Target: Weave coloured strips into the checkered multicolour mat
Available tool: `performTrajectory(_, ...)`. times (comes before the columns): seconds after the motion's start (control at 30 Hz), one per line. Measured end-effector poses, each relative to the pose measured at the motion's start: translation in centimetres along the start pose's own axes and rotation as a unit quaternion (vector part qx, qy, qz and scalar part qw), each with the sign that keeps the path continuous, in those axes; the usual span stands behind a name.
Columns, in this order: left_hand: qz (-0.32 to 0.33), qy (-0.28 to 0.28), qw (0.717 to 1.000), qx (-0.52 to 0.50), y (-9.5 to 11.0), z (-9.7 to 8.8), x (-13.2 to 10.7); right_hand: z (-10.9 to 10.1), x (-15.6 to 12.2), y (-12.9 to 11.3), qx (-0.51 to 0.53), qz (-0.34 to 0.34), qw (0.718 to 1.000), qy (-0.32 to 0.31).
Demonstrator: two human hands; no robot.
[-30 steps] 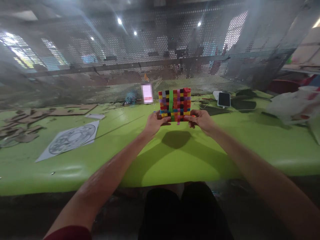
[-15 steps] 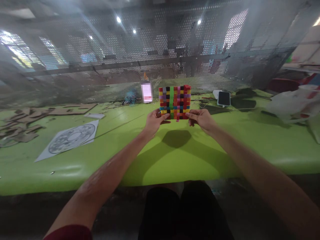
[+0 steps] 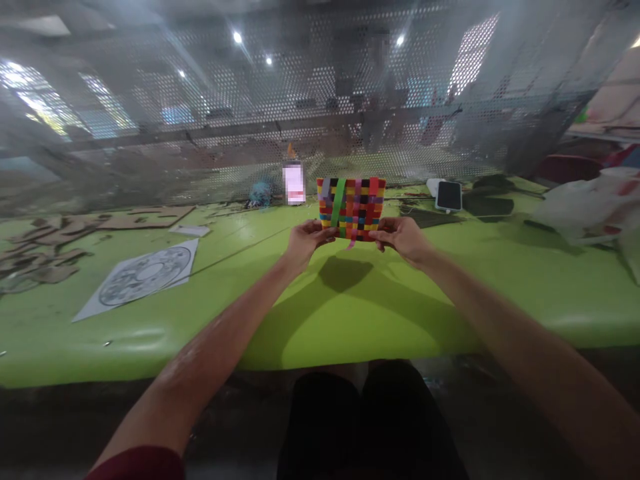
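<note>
A small woven mat of coloured strips [image 3: 353, 207], in red, yellow, black, green, pink and blue, is held up above the table at the centre of the head view. My left hand [image 3: 307, 241] pinches its lower left corner, and my right hand [image 3: 400, 237] grips the lower right corner. A green strip and a pink strip run loosely down its face, and the pink one's end dangles below the bottom edge. The mat leans so that its top is tipped back. Its shadow falls on the green tabletop [image 3: 350, 320] beneath.
To the left lie brown cardboard cut-outs [image 3: 135, 218] and a paper with a round printed pattern [image 3: 150, 275]. A lit phone screen [image 3: 294, 183] stands behind my left hand. On the right are a white phone [image 3: 449, 197] and a plastic bag [image 3: 587, 207]. Perforated mesh [image 3: 320, 100] closes the back.
The woven mat has tilted, its top edge dropping and tipping back. Its loose strips now slant, and the pink end hangs lower. Both hands keep their hold in nearly the same place.
</note>
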State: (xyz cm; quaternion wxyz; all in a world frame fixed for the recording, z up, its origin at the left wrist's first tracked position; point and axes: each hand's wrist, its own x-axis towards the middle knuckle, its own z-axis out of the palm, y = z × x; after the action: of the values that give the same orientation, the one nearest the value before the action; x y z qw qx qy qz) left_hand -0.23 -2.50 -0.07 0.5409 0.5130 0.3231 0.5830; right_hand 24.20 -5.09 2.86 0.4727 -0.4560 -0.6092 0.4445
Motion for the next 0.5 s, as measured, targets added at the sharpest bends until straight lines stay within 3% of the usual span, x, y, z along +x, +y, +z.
performTrajectory(0.13,-0.04,-0.059,0.997,0.024,0.33,-0.26,0.05,-0.45,0.17,0.33,0.018,-0.01,1.0,-0.001)
performTrajectory(0.23,-0.033,-0.091,0.994,0.06,0.48,-0.35,0.27,-0.34,0.13,0.39,0.023,-0.028,0.999,-0.023)
performTrajectory(0.33,0.005,-0.087,0.992,0.089,0.53,-0.11,0.35,0.11,-0.1,0.1,0.024,-0.047,0.998,-0.039)
performTrajectory(0.5,0.043,-0.051,0.992,0.111,0.82,0.4,0.02,0.35,-0.21,-0.18,0.016,-0.051,0.998,-0.014)
